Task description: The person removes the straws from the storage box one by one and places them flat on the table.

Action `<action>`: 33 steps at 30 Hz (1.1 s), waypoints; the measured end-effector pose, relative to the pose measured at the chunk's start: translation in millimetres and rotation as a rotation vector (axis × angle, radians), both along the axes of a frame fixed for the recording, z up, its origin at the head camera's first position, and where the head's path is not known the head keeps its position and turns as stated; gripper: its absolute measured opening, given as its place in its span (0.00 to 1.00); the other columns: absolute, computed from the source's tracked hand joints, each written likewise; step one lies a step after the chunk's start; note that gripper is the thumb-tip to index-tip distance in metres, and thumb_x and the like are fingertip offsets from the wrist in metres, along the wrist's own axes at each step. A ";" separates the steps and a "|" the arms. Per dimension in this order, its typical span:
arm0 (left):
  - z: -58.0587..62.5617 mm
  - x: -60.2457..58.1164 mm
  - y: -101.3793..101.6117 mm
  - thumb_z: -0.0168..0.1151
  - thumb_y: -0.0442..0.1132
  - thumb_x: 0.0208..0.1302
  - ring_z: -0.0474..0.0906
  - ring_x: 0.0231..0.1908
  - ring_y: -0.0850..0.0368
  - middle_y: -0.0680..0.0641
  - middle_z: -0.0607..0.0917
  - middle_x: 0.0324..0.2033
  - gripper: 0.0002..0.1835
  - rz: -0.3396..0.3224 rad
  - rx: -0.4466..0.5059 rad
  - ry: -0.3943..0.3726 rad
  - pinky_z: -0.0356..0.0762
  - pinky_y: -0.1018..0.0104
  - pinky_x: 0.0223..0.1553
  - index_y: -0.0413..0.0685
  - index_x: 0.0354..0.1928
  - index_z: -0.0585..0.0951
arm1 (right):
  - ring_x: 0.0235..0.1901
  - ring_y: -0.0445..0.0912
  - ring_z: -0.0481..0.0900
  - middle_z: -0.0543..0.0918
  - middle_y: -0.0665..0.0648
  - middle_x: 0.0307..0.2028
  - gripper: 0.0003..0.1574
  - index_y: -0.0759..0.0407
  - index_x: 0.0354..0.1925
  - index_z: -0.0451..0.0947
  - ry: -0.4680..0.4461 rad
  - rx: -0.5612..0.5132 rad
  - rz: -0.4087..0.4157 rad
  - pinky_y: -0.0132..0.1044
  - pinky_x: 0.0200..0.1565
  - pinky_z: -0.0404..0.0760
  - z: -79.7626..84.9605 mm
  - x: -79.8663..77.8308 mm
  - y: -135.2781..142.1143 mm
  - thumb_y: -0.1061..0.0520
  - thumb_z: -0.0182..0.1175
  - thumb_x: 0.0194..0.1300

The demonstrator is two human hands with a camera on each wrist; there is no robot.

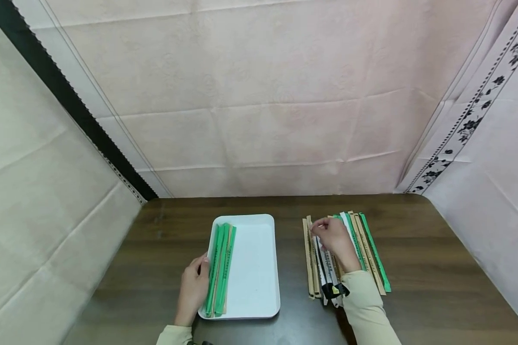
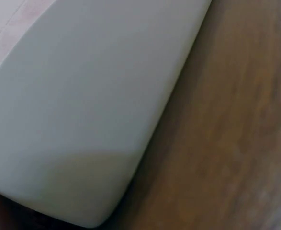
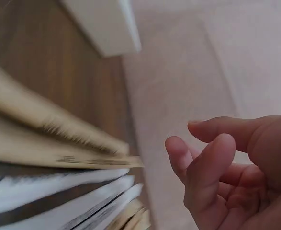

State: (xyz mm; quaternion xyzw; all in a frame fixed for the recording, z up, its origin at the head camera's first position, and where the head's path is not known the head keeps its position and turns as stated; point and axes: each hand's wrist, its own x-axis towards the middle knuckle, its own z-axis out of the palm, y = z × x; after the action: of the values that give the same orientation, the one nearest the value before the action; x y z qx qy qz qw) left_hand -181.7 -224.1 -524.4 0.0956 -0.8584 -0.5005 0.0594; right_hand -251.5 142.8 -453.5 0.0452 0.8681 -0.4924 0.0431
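Observation:
In the head view, a white rectangular tray lies on the table. Several long, slim green packets, with tan ones among them, line its left side. My left hand grips the tray's left rim; the left wrist view shows mostly the tray's pale side. My right hand hovers over a spread of similar long packets in green, tan and white. In the right wrist view the right hand's fingers are loosely bent, thumb apart, with nothing between them. Printed tan packets and white ones lie beside it.
The brown wooden table ends at a pale cloth backdrop along its far edge. More cloth hangs at the left and right, with a dark strip on the left and a floral border on the right.

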 end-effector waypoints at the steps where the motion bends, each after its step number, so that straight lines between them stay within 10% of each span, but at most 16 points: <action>1: 0.0 -0.2 0.8 0.46 0.43 0.86 0.72 0.69 0.34 0.31 0.77 0.68 0.25 -0.002 0.001 0.005 0.70 0.36 0.68 0.33 0.73 0.74 | 0.20 0.52 0.79 0.85 0.63 0.35 0.18 0.66 0.56 0.84 0.015 -0.009 0.013 0.47 0.29 0.83 5.0 1.3 -2.3 0.56 0.57 0.80; 16: 2.6 4.6 -8.1 0.46 0.42 0.86 0.70 0.71 0.35 0.31 0.77 0.69 0.24 0.014 -0.005 0.015 0.68 0.36 0.69 0.34 0.73 0.74 | 0.21 0.44 0.77 0.89 0.59 0.36 0.08 0.66 0.47 0.85 -0.021 -0.404 0.126 0.33 0.24 0.81 21.3 17.0 -130.4 0.64 0.61 0.74; 24: 2.8 5.5 -8.6 0.47 0.42 0.86 0.74 0.68 0.35 0.31 0.78 0.68 0.24 0.025 -0.002 0.013 0.70 0.36 0.67 0.33 0.73 0.74 | 0.18 0.41 0.78 0.88 0.67 0.39 0.04 0.65 0.43 0.81 -0.090 -0.336 0.131 0.33 0.24 0.84 0.4 15.3 -188.8 0.63 0.64 0.72; 33: 0.1 0.7 1.3 0.48 0.40 0.86 0.77 0.65 0.37 0.31 0.80 0.64 0.23 0.005 -0.005 0.058 0.73 0.38 0.65 0.31 0.70 0.76 | 0.13 0.42 0.79 0.83 0.58 0.17 0.12 0.64 0.30 0.83 -0.077 -0.088 0.168 0.33 0.23 0.80 -22.1 8.3 -199.9 0.61 0.65 0.73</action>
State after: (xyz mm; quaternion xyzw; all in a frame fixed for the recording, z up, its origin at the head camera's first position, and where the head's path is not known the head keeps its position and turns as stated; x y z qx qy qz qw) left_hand -181.0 -222.8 -524.3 0.0832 -0.8574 -0.5005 0.0856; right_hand -243.2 -57.1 -475.6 -0.0109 0.8440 -0.5228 0.1195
